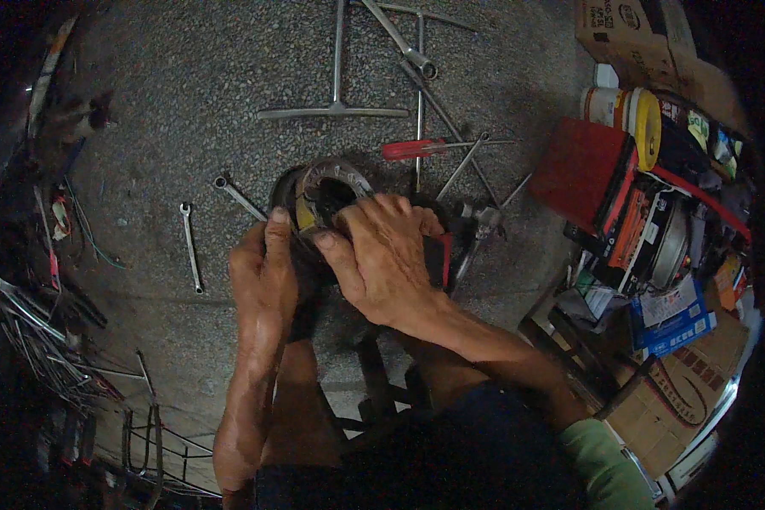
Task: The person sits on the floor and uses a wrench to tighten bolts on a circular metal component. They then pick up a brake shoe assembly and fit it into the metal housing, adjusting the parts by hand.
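Note:
Between my hands is a dark, worn ring-shaped metal part (336, 174) with a thick curved rim and a yellowish patch on its inner left side. My left hand (265, 263) grips its left edge, thumb up along the side and fingers mostly hidden underneath. Over its right side lies my right hand (387, 246), back of the hand up, its thumb on the near rim and its fingers bent across the top. A combination wrench (240, 197) lies just beyond my left hand. Past the part is a red-handled screwdriver (412, 150).
T-handle wrenches (336, 110) and further wrenches lie on the rough concrete floor (187, 93) ahead. Another combination wrench (191, 248) is at the left. A red box (582, 174), a yellow-lidded bucket (646, 127) and cardboard boxes (684, 395) crowd the right. A wire rack (157, 442) stands lower left.

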{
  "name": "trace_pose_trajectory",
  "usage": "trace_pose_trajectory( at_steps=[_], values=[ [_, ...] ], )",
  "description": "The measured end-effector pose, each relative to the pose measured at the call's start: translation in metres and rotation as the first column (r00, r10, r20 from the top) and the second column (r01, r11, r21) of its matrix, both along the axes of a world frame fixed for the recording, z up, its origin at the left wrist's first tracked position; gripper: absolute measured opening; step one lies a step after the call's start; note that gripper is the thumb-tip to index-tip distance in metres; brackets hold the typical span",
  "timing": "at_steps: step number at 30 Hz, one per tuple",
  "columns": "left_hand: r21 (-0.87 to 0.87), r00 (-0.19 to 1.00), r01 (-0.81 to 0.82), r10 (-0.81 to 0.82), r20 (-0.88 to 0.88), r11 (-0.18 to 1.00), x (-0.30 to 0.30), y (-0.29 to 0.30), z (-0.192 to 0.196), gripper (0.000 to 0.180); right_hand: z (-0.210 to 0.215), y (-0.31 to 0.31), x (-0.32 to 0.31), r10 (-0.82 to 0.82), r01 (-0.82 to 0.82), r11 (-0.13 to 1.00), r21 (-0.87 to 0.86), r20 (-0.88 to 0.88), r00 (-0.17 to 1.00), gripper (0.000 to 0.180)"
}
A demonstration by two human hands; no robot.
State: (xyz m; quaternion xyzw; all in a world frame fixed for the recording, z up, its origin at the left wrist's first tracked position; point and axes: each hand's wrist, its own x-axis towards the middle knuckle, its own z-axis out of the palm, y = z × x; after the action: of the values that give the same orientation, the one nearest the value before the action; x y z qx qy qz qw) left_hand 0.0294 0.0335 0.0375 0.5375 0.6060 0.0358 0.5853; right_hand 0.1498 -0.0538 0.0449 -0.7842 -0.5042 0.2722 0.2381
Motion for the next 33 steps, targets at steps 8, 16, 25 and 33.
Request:
trace_pose_trajectory(
  at_steps=[8,16,25,33],
  values=[
    [0.122,0.996,0.091,-0.087,-0.038,0.988,0.009,-0.002,0.001,0.04,-0.019,0.016,0.004,-0.041,0.037,0.98,0.196,0.021,0.999,0.042],
    [0.046,0.998,0.068,-0.068,-0.01,0.997,0.008,0.003,0.001,0.041,-0.031,0.015,0.008,-0.039,0.061,0.987,0.149,-0.151,0.988,0.028],
    [-0.194,0.988,-0.151,0.151,-0.016,0.969,0.011,0.005,0.001,0.041,-0.023,0.031,0.014,0.073,-0.07,0.996,0.052,-0.053,0.996,0.039],
    [-0.709,0.799,-0.425,0.601,-0.003,0.562,-0.021,0.015,-0.007,0.034,0.009,0.026,0.029,-0.032,-0.037,0.973,0.227,0.295,0.955,0.042]
  ],
)
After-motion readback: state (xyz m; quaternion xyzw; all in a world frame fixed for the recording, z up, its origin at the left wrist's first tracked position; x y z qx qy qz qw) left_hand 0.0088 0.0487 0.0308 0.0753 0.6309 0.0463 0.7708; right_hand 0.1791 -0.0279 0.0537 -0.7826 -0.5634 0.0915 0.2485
